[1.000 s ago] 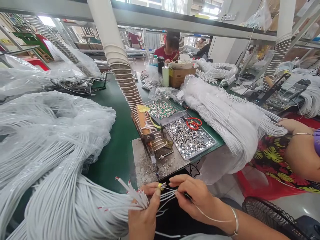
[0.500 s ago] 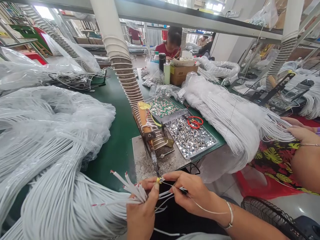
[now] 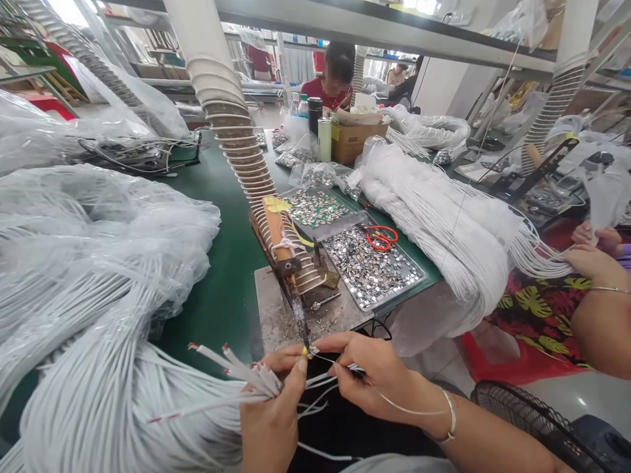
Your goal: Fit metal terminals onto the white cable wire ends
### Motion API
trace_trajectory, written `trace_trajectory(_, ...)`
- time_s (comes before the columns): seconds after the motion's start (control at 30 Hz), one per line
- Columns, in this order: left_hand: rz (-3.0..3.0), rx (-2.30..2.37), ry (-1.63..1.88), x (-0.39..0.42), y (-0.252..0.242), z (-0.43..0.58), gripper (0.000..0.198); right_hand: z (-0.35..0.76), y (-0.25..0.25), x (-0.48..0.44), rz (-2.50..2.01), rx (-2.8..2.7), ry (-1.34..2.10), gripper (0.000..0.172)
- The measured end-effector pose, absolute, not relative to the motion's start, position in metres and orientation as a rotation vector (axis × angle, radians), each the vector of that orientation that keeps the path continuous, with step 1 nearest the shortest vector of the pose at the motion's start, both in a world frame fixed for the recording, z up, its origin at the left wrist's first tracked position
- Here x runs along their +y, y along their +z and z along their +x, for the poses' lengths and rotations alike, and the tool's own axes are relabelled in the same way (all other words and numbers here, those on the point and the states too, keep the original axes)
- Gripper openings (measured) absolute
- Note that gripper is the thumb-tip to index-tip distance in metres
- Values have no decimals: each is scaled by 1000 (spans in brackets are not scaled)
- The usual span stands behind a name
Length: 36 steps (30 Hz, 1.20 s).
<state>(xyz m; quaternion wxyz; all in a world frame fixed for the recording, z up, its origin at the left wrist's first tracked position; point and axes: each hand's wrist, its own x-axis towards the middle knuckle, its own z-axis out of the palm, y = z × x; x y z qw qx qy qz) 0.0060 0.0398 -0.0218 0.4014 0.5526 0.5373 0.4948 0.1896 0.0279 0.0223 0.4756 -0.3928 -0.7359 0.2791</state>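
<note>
My left hand (image 3: 273, 417) is closed round a bunch of white cables (image 3: 254, 374) whose stripped ends show red. Between its thumb and forefinger sits a small metal connector (image 3: 311, 352) with a yellow part, right under the tip of a soldering iron (image 3: 299, 315) fixed on a stand. My right hand (image 3: 377, 374) pinches a thin solder wire (image 3: 409, 410), which trails back over the wrist. Its forefinger reaches to the connector, and the wire's end points there too. Exactly what touches the tip is too small to tell.
Trays of metal connectors (image 3: 365, 289) and green-white parts (image 3: 318, 209) lie behind, with red-handled scissors (image 3: 382, 238). A ribbed hose (image 3: 241, 157) hangs over the iron. Cable bundles flank me, the left one (image 3: 123, 394) large. A co-worker's hands (image 3: 594, 253) are at right.
The view has shifted slightly, so most things sit a little further left. Both my hands keep their grip at the iron's tip. At right, a co-worker's other hand and a plastic bag have come into view.
</note>
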Motion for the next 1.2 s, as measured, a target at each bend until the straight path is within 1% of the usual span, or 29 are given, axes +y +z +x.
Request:
trace_trajectory(0.13,1358,1368,1293,40,-25,6,17,191,23,29,-964,-1807,684,17)
trace_trajectory(0.33,1299,1371,1229,37,-34,3,16,192,16,26,-991,-1816,733,18)
trace_trajectory(0.57,1121,1439,1207,33,-33,8,24,191,12,21,-987,-1824,744,19)
trace_trajectory(1.2,977,1327,1302,42,-18,14,19,183,14,33,-936,-1699,660,15)
